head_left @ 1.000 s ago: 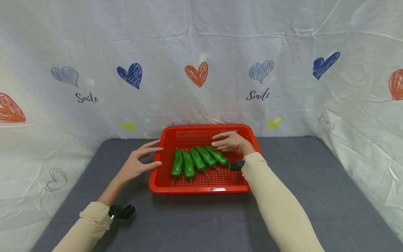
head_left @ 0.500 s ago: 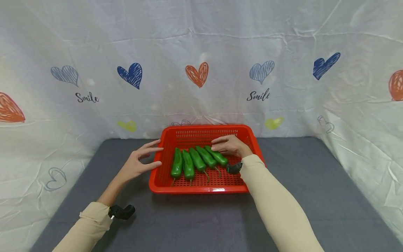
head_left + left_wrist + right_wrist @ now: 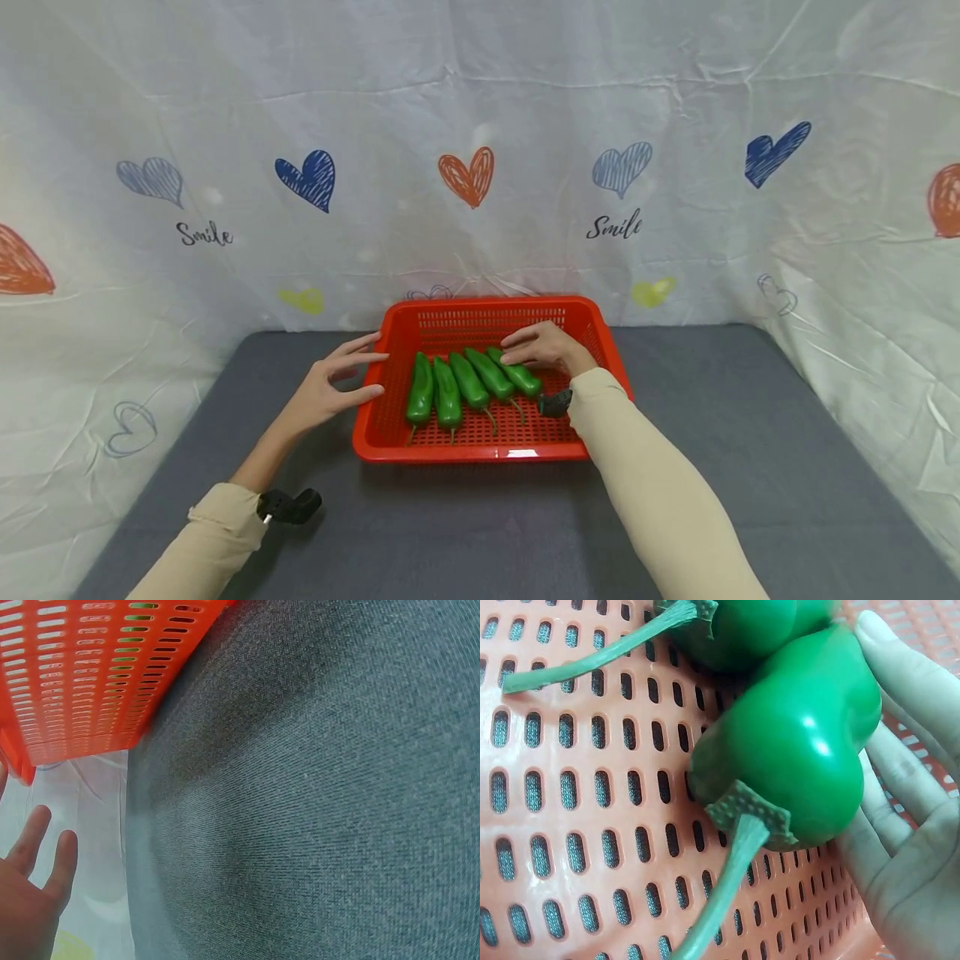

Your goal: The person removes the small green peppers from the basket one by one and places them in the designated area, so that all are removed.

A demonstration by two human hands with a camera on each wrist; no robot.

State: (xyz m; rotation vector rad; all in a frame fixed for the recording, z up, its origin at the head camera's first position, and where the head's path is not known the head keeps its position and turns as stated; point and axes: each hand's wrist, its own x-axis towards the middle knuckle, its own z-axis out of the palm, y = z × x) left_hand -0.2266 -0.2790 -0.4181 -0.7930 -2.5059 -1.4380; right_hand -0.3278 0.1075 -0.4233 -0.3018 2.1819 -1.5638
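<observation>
Several long green peppers lie side by side in a red plastic basket (image 3: 450, 452), stems toward the near side. In the head view my right hand (image 3: 546, 347) reaches over the far end of the rightmost pepper (image 3: 522, 380). The right wrist view shows that pepper (image 3: 802, 742) close up, with the fingers and palm of the right hand (image 3: 922, 877) along its side and one fingertip at its far end. My left hand (image 3: 322, 392) is spread at the basket's left rim, fingertips at the edge. In the left wrist view part of the left hand (image 3: 34, 900) shows below the basket wall (image 3: 82, 675).
The basket stands on a dark grey cloth-covered table (image 3: 480, 533). Behind hangs a white sheet (image 3: 540, 100) printed with hearts. A black device (image 3: 291, 505) is strapped to the left wrist, another (image 3: 555, 403) to the right.
My right hand has lowered and moved slightly left, onto the rightmost pepper. My left hand stays at the basket rim, and the peppers keep their places.
</observation>
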